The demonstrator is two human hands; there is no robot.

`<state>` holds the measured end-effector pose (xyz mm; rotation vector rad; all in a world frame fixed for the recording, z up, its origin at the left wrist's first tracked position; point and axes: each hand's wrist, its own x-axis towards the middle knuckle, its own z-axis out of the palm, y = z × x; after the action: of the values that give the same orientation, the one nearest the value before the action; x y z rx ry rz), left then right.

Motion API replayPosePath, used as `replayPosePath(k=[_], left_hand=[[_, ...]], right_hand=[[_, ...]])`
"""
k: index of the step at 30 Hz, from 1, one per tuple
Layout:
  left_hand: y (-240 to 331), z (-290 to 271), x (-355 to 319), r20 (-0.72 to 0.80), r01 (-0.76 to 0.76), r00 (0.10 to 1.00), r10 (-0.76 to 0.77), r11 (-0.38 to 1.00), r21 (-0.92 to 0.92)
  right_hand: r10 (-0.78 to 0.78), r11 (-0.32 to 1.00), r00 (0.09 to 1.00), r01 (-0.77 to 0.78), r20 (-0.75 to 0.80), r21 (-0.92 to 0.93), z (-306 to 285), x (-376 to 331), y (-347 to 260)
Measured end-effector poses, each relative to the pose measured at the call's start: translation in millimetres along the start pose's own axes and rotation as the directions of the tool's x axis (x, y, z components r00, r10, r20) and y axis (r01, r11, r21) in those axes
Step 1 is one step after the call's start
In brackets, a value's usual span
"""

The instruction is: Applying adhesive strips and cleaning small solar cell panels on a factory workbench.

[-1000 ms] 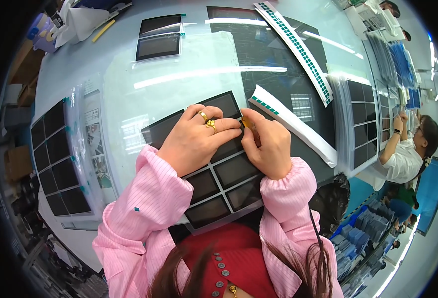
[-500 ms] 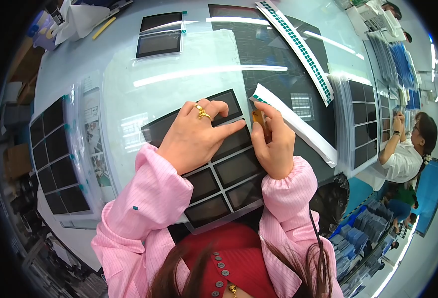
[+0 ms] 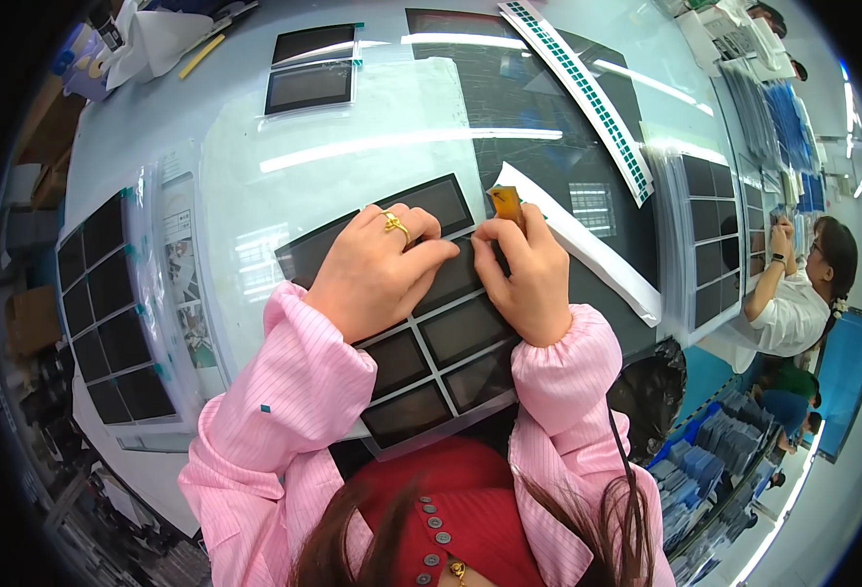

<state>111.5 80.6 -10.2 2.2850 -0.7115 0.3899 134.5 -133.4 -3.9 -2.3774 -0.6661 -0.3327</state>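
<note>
A sheet of dark rectangular screen panels with pale borders (image 3: 458,334) lies tilted on the table close to my body. Over its upper middle rests my left hand (image 3: 377,259), wearing a gold ring, its fingers curled and the thumb close to the forefinger. Anything between those fingertips is too small to make out. My right hand (image 3: 529,279) grips a small amber, translucent flat piece (image 3: 506,203) that sticks up past the knuckles. Its thumb and forefinger pinch together at the sheet's right edge, near my left fingertips.
A curled white strip (image 3: 587,249) lies right of my right hand; beyond is a strip of green tabs (image 3: 582,98). Stacked panel sheets stand left (image 3: 108,313) and right (image 3: 712,235). A two-panel piece (image 3: 309,86) lies at the far side. A co-worker (image 3: 793,303) sits at right.
My right thumb and forefinger have closed into a pinch and moved left, and the amber piece now points upward. My left thumb has drawn back toward its curled forefinger.
</note>
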Motion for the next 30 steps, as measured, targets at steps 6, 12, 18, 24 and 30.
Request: replayPosePath(k=[6, 12, 18, 24, 30], left_hand=[[3, -4, 6, 0.029, 0.001, 1.0, -0.001, 1.0, -0.011], [3, -2, 3, 0.019, 0.01, 1.0, -0.01, 1.0, 0.006], [4, -2, 3, 0.01, 0.013, 1.0, -0.013, 1.0, 0.004], [2, -2, 4, -0.009, 0.001, 1.0, -0.001, 1.0, -0.009], [4, -4, 4, 0.004, 0.017, 1.0, -0.017, 1.0, 0.02]], right_hand=[[0.065, 0.994, 0.998, -0.063, -0.016, 0.091, -15, -5, -1], [0.282, 0.959, 0.891, -0.262, -0.355, 0.104, -25, -10, 17], [0.242, 0.96, 0.931, -0.271, -0.275, -0.072, -20, -8, 13], [0.292, 0.956, 0.933, -0.29, -0.211, 0.041, -22, -4, 15], [0.247, 0.919, 0.968, -0.246, 0.038, 0.309, -15, 4, -2]])
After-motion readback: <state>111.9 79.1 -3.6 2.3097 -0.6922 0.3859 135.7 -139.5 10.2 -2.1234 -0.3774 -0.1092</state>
